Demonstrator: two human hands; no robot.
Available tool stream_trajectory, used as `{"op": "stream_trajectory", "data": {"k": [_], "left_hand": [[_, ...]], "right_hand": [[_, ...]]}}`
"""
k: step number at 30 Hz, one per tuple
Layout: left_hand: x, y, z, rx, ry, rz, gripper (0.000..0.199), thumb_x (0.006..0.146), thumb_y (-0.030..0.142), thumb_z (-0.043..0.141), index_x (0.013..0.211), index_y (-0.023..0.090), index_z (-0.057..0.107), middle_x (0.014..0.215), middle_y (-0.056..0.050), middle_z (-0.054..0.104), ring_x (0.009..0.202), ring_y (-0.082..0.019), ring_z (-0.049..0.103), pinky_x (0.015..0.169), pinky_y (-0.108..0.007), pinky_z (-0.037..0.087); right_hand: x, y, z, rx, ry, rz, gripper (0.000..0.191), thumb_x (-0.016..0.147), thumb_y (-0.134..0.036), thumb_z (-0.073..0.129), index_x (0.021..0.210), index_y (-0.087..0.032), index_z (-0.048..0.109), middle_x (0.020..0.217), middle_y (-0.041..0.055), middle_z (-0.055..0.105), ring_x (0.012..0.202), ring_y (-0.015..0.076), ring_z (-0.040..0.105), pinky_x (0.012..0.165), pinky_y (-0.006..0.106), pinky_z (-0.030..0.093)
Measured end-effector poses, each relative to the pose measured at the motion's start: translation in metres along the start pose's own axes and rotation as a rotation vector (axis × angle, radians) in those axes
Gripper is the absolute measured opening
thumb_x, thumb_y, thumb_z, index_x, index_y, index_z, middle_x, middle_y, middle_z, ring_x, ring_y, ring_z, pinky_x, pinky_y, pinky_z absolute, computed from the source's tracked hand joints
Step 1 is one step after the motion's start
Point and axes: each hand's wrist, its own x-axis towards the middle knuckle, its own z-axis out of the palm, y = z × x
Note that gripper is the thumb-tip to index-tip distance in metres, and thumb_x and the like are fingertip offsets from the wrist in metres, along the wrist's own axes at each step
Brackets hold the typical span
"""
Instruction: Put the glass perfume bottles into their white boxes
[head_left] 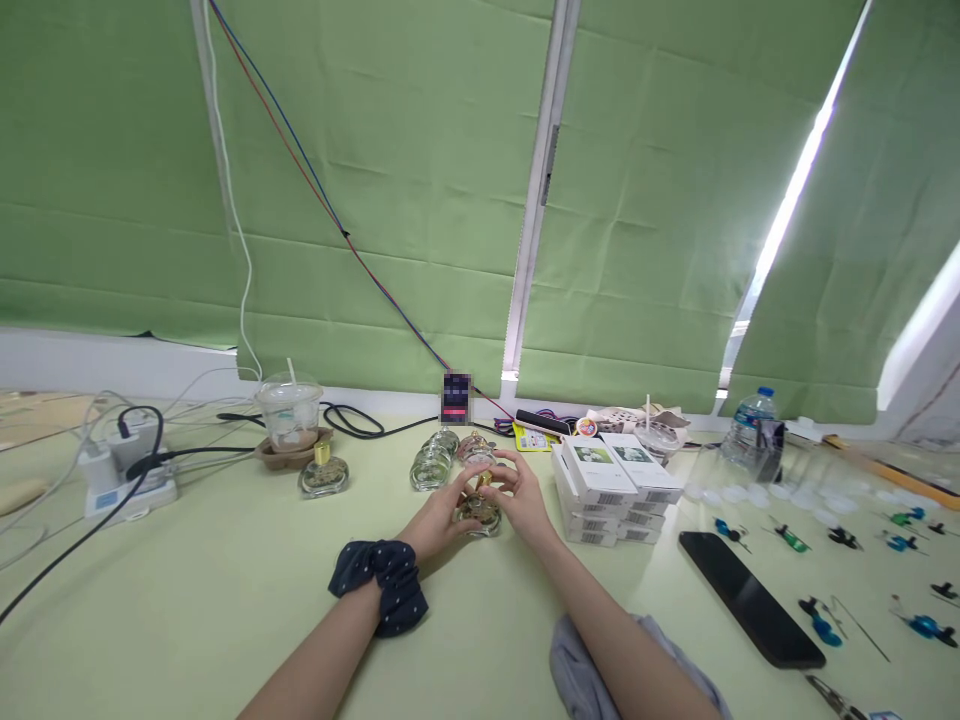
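A small round glass bottle (pixel 484 517) with a gold neck stands on the table between my hands. My left hand (pixel 441 513) has its fingers wrapped about the bottle's left side. My right hand (pixel 523 497) pinches at the gold top (pixel 484 481) with thumb and fingers. Just behind them, clear glass bottles (pixel 433 462) stand in a row, and a pinkish bottle (pixel 475 447) is partly hidden by my fingers. Off to the left stands another glass bottle (pixel 325 478) with a gold cap.
Stacked white boxes (pixel 600 475) stand close to my right hand. Farther right lie a black phone (pixel 750 597), small coloured parts (pixel 791 538) and a water bottle (pixel 752 420). A plastic cup (pixel 289 415) and a power strip (pixel 131 495) with cables occupy the left. Grey cloth (pixel 574 665) lies under my right forearm.
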Motion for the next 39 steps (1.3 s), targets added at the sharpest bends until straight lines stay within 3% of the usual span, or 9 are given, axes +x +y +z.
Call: {"op": "stream_trajectory", "data": {"k": [11, 23, 28, 31, 34, 37, 39], "left_hand": [[0.000, 0.000, 0.000, 0.039, 0.010, 0.014, 0.057, 0.076, 0.024, 0.066, 0.127, 0.027, 0.041, 0.099, -0.003, 0.060, 0.091, -0.022, 0.058, 0.084, -0.036, 0.045], [-0.001, 0.003, 0.005, -0.075, 0.014, 0.021, 0.046, 0.078, 0.019, 0.063, 0.119, 0.026, 0.044, 0.118, -0.005, 0.058, 0.104, -0.022, 0.057, 0.091, -0.037, 0.043], [-0.004, 0.002, 0.004, -0.088, 0.043, -0.014, 0.052, 0.075, 0.017, 0.065, 0.122, 0.024, 0.041, 0.100, -0.004, 0.063, 0.094, -0.021, 0.061, 0.085, -0.038, 0.046], [-0.004, -0.005, -0.016, -0.169, 0.144, -0.062, 0.067, 0.072, 0.018, 0.068, 0.128, 0.025, 0.031, 0.087, 0.000, 0.065, 0.083, -0.019, 0.064, 0.079, -0.036, 0.048], [-0.008, -0.022, -0.056, -0.238, 0.457, -0.173, 0.071, 0.061, 0.029, 0.078, 0.119, 0.022, 0.038, 0.086, -0.001, 0.067, 0.083, -0.021, 0.066, 0.075, -0.036, 0.051], [-0.024, -0.040, -0.104, -0.233, 0.690, -0.234, 0.056, 0.052, 0.040, 0.081, 0.094, 0.018, 0.053, 0.099, -0.009, 0.067, 0.099, -0.027, 0.063, 0.080, -0.040, 0.052], [-0.041, -0.052, -0.131, -0.221, 0.786, -0.259, 0.056, 0.050, 0.043, 0.082, 0.092, 0.017, 0.056, 0.105, -0.011, 0.067, 0.107, -0.029, 0.059, 0.089, -0.042, 0.049]], "right_hand": [[-0.001, 0.000, -0.001, -0.016, -0.030, 0.046, 0.051, 0.063, -0.027, 0.073, 0.107, -0.022, 0.048, 0.091, 0.0032, 0.071, 0.084, 0.0206, 0.065, 0.076, 0.034, 0.047], [0.002, 0.008, -0.005, -0.021, -0.090, 0.053, 0.044, 0.062, -0.029, 0.076, 0.100, -0.021, 0.055, 0.092, 0.0048, 0.071, 0.089, 0.0223, 0.065, 0.076, 0.034, 0.047], [-0.001, 0.013, -0.004, -0.045, -0.093, 0.004, 0.047, 0.065, -0.040, 0.075, 0.103, -0.020, 0.056, 0.101, 0.0074, 0.068, 0.093, 0.0232, 0.064, 0.070, 0.031, 0.048], [-0.003, 0.019, -0.003, -0.086, -0.015, 0.005, 0.048, 0.072, -0.052, 0.066, 0.105, -0.018, 0.057, 0.094, 0.0097, 0.069, 0.088, 0.0237, 0.064, 0.064, 0.030, 0.048], [-0.002, 0.027, -0.003, -0.100, 0.075, 0.049, 0.053, 0.072, -0.062, 0.060, 0.099, -0.016, 0.059, 0.085, 0.0104, 0.069, 0.081, 0.0237, 0.064, 0.064, 0.031, 0.048], [0.000, 0.034, -0.004, -0.081, 0.095, 0.072, 0.057, 0.069, -0.066, 0.059, 0.093, -0.015, 0.059, 0.081, 0.0100, 0.068, 0.078, 0.0232, 0.064, 0.070, 0.034, 0.049], [0.000, 0.037, -0.004, -0.075, 0.084, 0.081, 0.058, 0.069, -0.068, 0.059, 0.093, -0.015, 0.059, 0.081, 0.0102, 0.068, 0.079, 0.0234, 0.064, 0.072, 0.034, 0.049]]}}
